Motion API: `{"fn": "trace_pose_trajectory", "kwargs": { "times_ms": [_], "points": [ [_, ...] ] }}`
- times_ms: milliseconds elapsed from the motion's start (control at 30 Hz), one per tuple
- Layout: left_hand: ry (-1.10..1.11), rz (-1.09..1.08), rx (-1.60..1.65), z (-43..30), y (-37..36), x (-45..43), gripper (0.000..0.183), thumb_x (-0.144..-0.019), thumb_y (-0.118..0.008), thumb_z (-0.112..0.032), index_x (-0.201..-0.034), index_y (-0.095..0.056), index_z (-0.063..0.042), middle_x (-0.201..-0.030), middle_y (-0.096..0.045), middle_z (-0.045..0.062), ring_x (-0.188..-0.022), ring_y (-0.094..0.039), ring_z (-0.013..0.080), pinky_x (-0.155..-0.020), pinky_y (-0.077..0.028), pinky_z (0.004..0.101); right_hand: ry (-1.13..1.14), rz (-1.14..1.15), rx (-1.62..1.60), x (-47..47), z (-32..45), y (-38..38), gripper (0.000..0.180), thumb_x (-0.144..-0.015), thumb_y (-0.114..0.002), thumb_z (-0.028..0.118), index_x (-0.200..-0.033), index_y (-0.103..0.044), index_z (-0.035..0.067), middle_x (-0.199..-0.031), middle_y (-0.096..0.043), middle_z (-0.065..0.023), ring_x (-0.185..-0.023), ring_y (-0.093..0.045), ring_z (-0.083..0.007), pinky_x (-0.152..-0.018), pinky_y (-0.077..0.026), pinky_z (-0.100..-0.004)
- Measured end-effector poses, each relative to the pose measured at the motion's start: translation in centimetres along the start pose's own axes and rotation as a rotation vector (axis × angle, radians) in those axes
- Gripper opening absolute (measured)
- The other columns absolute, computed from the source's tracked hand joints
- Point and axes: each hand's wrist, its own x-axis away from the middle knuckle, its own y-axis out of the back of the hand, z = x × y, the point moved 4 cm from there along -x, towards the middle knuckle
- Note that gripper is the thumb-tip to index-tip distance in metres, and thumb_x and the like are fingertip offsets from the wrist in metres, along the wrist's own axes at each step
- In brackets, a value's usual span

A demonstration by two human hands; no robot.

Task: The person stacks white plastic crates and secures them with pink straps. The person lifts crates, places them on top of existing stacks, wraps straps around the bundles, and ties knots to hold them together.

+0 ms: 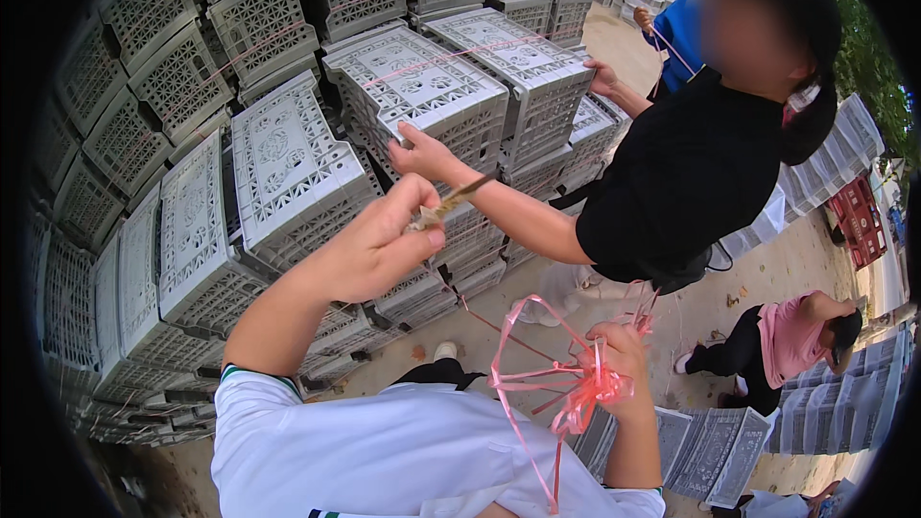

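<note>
My left hand (pixel 378 248) is closed on a thin brownish strip-like object (pixel 453 203) with a dark tip; whether it is a blade cannot be told. It is raised in front of a stack of grey plastic crates (pixel 295 151). Lower right, my right hand (pixel 620 363) grips a tangled bundle of pink plastic twine (pixel 593 388), with loops hanging to the left. A strand stretches from the bundle up towards my left hand. Beyond my left hand, a co-worker's hand (pixel 424 151) touches the corner of an upper crate (pixel 432 75); their other hand (pixel 603 78) rests at a neighbouring crate (pixel 522 43).
Tall crate stacks (pixel 252 21) with pink twine across them line the left and back. The co-worker in a black top (pixel 683 165) stands close on the right. Another person in pink (pixel 788 338) bends near more crates (pixel 719 446) on the concrete floor (pixel 719 280).
</note>
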Motion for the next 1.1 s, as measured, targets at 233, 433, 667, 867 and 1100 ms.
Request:
{"fn": "trace_pose_trajectory", "kwargs": {
  "times_ms": [233,433,667,867,1100],
  "points": [
    [-0.040,-0.311,-0.157,0.4,13.6,-4.3,0.007,-0.093,-0.046,-0.009,-0.099,-0.048,-0.007,-0.077,-0.051,-0.002,-0.061,-0.045,0.0036,-0.053,-0.038,0.0199,0.201,-0.023,-0.061,-7.7,-4.6,-5.5,0.022,-0.058,-0.077,0.022,-0.075,-0.066,0.012,-0.070,-0.058,0.0009,-0.060,-0.051,-0.0187,-0.056,-0.039,-0.0341],
    [-0.048,-0.247,-0.380,1.6,18.1,-9.5,0.004,-0.091,-0.049,-0.008,-0.092,-0.051,-0.004,-0.073,-0.049,-0.003,-0.062,-0.041,0.0059,-0.056,-0.037,0.0225,0.135,0.002,-0.058,-12.5,-5.6,-6.3,0.020,-0.062,-0.076,0.021,-0.080,-0.071,0.013,-0.069,-0.062,0.0031,-0.061,-0.053,-0.0161,-0.058,-0.040,-0.0325],
    [-0.063,-0.174,-0.451,4.2,15.0,-11.0,0.007,-0.090,-0.051,-0.008,-0.094,-0.050,-0.002,-0.067,-0.047,0.004,-0.062,-0.041,0.0129,-0.058,-0.039,0.0277,-0.040,-0.158,-0.044,-9.6,-7.4,-7.6,0.028,-0.065,-0.072,0.020,-0.091,-0.072,0.009,-0.081,-0.054,-0.0041,-0.071,-0.054,-0.0201,-0.060,-0.041,-0.0313],
    [0.054,-0.071,-0.477,5.0,12.9,-9.1,0.008,-0.090,-0.052,-0.008,-0.094,-0.050,-0.001,-0.070,-0.053,0.011,-0.062,-0.048,0.0201,-0.060,-0.042,0.0318,-0.066,-0.224,-0.002,-9.3,-5.5,-6.1,0.026,-0.075,-0.072,0.020,-0.095,-0.071,0.003,-0.078,-0.047,-0.0038,-0.078,-0.051,-0.0174,-0.060,-0.040,-0.0273],
    [0.145,0.095,-0.409,9.6,7.6,-7.6,0.015,-0.090,-0.051,-0.012,-0.098,-0.052,-0.001,-0.078,-0.059,0.019,-0.073,-0.058,0.0374,-0.065,-0.045,0.0417,-0.127,0.000,-0.027,-7.1,-5.2,-7.8,0.021,-0.064,-0.075,0.013,-0.079,-0.063,0.003,-0.065,-0.042,-0.0040,-0.065,-0.049,-0.0192,-0.058,-0.038,-0.0299]
  ]
}}
